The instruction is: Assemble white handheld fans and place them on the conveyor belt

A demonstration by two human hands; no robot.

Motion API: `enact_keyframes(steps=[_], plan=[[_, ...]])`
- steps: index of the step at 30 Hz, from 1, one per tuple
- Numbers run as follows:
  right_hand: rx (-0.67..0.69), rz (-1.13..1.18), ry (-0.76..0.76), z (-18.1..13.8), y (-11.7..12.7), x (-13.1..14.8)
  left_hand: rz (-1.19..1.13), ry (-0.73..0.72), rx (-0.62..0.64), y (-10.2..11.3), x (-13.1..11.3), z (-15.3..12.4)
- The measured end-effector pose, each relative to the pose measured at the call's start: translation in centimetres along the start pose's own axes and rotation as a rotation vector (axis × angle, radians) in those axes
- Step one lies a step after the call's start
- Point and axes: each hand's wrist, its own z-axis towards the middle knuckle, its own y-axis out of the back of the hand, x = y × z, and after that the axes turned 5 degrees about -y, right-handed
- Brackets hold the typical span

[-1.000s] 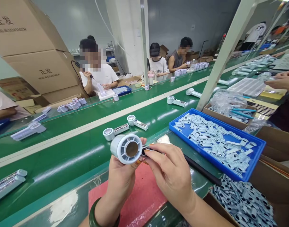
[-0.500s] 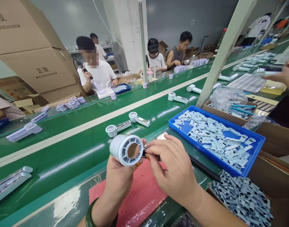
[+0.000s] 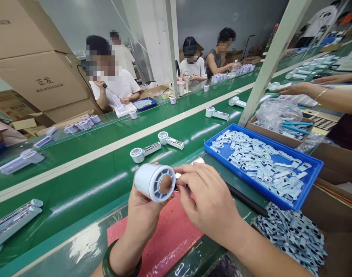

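Observation:
My left hand (image 3: 144, 213) grips a pale blue handheld fan (image 3: 154, 182) from below, its round head with a shiny centre facing me. My right hand (image 3: 206, 202) is closed in a pinch against the fan's handle just right of the head, covering it. What the fingertips hold is hidden. Both hands hover above a red mat (image 3: 167, 236) at the near edge of the bench. A green bangle (image 3: 108, 265) circles my left wrist.
A blue tray (image 3: 308, 186) of small pale parts lies to the right, with a box of similar parts (image 3: 291, 238) below it. More fans (image 3: 144, 151) ride the green conveyor belt (image 3: 86, 181). Workers sit opposite; another person's arm (image 3: 322, 94) reaches in at right. Cardboard boxes (image 3: 34, 65) are stacked at left.
The fan and both hands have shifted slightly up and right in view. My right fingers have closed further over the handle. The arm at right has stretched farther left.

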Motion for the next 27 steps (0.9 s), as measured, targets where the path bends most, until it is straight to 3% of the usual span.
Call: enact_keyframes(steps=[6,12,17,27], plan=[[0.103,0.229,-0.183,-0.08,0.18,-0.53,0.016,-0.002,0.047,0.51,0.57,-0.03],[0.190,0.393,-0.295,-0.67,0.76,-0.62,-0.015,-0.002,0.016,0.34,0.61,0.62],[0.061,0.215,-0.209,-0.54,0.53,-0.98,-0.034,0.005,0.057,0.14,0.51,0.82],[0.083,0.163,-0.126,-0.43,0.15,-1.03,-0.052,0.045,0.074,-0.18,0.66,0.53]])
